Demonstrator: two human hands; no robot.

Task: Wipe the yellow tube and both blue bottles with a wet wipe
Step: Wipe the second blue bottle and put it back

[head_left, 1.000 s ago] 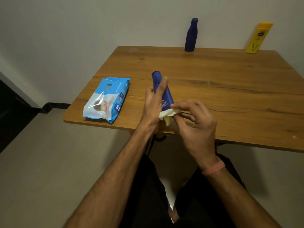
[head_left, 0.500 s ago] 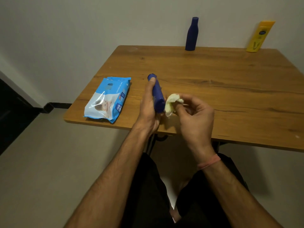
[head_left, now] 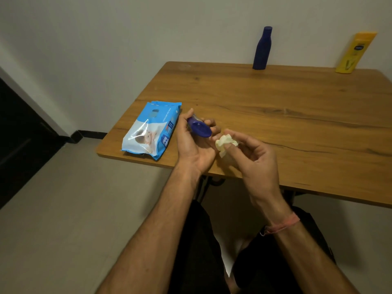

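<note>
Left hand gripping blue bottle, right hand pinching wet wipe just beside its base

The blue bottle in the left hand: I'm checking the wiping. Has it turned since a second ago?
Yes. The blue bottle has tipped over, its base now facing the camera, closer to the wipes pack.

Wall: a plain, pale surface is seen behind the worktop, unmarked and evenly shaded.
Worktop: a wooden top with dark grain lines is set with its far edge against the wall.
Frame: dark metal is glimpsed beneath the near edge.
Floor: pale and smooth.
Skirting: a black strip is run along the wall's foot.
Left side: a dark area is seen.
Light: dim and soft.
</note>
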